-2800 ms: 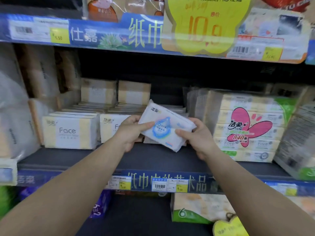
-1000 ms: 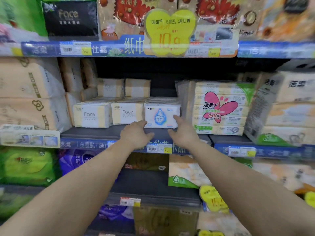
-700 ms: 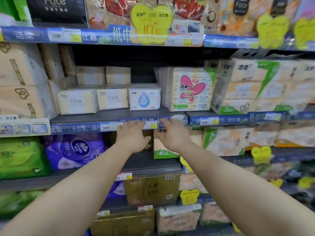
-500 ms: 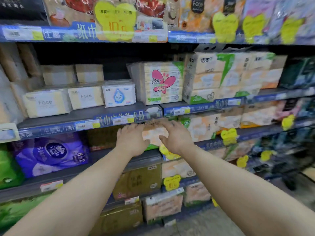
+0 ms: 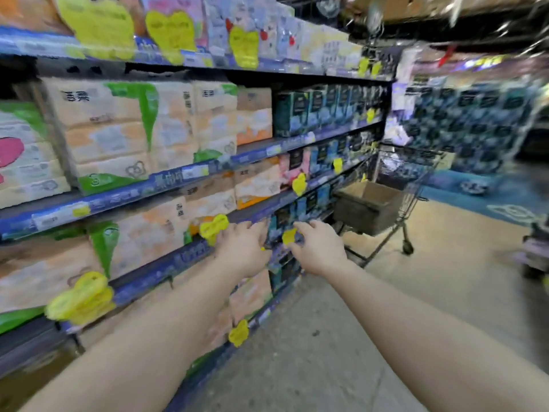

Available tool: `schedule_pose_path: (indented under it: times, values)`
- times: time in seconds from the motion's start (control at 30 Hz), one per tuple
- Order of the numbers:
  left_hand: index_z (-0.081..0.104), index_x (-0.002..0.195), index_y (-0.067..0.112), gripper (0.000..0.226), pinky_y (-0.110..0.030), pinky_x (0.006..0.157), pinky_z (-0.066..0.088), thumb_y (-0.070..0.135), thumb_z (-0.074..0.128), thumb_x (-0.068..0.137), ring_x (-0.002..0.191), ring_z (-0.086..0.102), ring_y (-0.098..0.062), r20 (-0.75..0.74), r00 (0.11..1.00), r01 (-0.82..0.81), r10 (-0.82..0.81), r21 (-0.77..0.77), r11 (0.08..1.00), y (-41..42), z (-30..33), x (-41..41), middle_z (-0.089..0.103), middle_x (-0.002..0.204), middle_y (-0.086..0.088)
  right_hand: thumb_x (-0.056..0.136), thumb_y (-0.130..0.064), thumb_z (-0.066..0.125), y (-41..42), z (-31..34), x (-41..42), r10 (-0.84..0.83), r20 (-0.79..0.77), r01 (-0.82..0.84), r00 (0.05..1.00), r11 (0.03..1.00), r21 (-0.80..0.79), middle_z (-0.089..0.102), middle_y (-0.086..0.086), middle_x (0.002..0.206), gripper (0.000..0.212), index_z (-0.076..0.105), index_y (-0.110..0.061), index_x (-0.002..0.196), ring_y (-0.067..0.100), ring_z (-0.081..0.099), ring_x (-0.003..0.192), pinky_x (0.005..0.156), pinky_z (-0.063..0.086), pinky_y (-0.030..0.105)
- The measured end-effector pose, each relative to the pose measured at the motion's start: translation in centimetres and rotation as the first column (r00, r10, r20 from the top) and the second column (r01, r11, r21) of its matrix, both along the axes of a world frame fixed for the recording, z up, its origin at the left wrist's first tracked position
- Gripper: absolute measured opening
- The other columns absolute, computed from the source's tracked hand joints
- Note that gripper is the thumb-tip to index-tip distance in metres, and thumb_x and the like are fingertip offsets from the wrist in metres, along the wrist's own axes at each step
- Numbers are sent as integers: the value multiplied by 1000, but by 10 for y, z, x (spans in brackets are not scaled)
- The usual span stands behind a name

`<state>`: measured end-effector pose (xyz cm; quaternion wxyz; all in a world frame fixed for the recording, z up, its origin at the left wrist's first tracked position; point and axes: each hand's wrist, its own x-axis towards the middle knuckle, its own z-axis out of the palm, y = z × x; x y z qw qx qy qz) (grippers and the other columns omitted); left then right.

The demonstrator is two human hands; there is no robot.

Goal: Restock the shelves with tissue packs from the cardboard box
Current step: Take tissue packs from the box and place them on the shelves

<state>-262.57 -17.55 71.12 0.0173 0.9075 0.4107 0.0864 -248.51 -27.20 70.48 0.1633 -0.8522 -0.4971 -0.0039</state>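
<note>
Ahead, left hand (image 5: 242,248) and right hand (image 5: 316,248) held out empty, fingers loosely spread, beside stocked shelves (image 5: 190,173), cardboard box (image 5: 367,205) seen in a trolley (image 5: 407,185) farther down the aisle.

The aisle floor (image 5: 312,346) on the right lies open as far as the shopping cart (image 5: 398,209), which stands near the shelves (image 5: 166,263) with a cardboard box (image 5: 367,203) in its basket, the box's top open from above. On the left, large tissue bundles (image 5: 118,129) fill the tiers nearly to their front edges, and yellow price tags (image 5: 212,227) jut from the rails. The 2 hands, left hand (image 5: 242,248) and right hand (image 5: 318,248), hang empty just off the shelf edge with a narrow gap between them.
</note>
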Motion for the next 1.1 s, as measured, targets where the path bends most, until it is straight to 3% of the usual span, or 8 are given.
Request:
schedule_pose_path:
  times: [0.17, 0.33, 0.6, 0.87, 1.1]
  values:
    - [29, 147, 34, 69, -45, 109, 33, 59, 51, 86, 136, 36, -26, 45, 983, 176, -175, -3, 984, -26, -2, 157, 38, 149, 2, 94, -49, 47, -47, 4, 140, -154, -8, 153, 988, 987, -39, 35, 5, 150, 54, 34, -35, 145, 29, 25, 142, 110, 33, 49]
    - [26, 148, 32, 70, -47, 114, 26, 56, 52, 88, 138, 33, -27, 16, 971, 240, -240, -36, 970, -19, -11, 260, 37, 150, 2, 94, -50, 46, -51, -4, 227, -210, -19, 209, 978, 977, -34, 39, 4, 148, 55, 34, -35, 146, 26, 30, 139, 110, 35, 44]
    - [26, 148, 33, 70, -49, 113, 27, 58, 50, 87, 137, 34, -27, 21, 949, 314, -313, -43, 949, 66, -40, 413, 37, 150, 0, 93, -48, 48, 26, -30, 363, -279, -25, 277, 960, 960, -44, 41, 5, 146, 56, 34, -33, 146, 27, 33, 137, 109, 35, 44]
    - [32, 146, 32, 67, -48, 112, 29, 55, 51, 86, 133, 38, -27, 7, 921, 389, -389, -42, 920, 173, -26, 566, 42, 146, 0, 92, -49, 49, 119, -23, 510, -365, -44, 364, 930, 931, -13, 48, 4, 138, 53, 40, -34, 141, 26, 40, 129, 105, 38, 42]
    - [39, 139, 34, 61, -44, 107, 34, 57, 52, 84, 127, 44, -26, -13, 887, 460, -461, -50, 886, 197, -46, 722, 48, 137, 2, 93, -46, 50, 143, -46, 652, -453, -85, 453, 887, 891, -25, 48, 6, 139, 50, 42, -32, 140, 28, 40, 130, 105, 37, 40]
